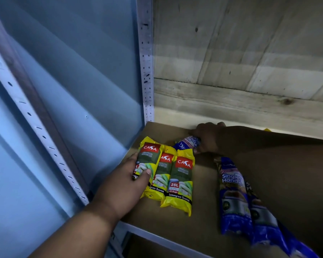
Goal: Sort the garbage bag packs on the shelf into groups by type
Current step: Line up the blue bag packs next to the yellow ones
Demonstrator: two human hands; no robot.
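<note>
Yellow CASA packs point(172, 175), three side by side, lie lengthwise near-to-far at the shelf's point(203, 192) left. The left hand point(123, 185) grips the leftmost one. The right hand point(207, 138) clutches a blue pack point(186, 143) farther back, mostly hidden. Blue Singlet Handle packs point(239, 200) lie right, partly cut off.

Low in the frame, three yellow Casa packs point(168, 175) lie side by side on the brown shelf board point(203, 183). The left hand point(123, 185) holds the leftmost one, thumb across its front. Behind them, the right hand point(207, 138) grips a blue pack point(186, 143). Two blue Singlet Handle packs point(239, 200) lie at lower right, partly under the forearm.
</note>
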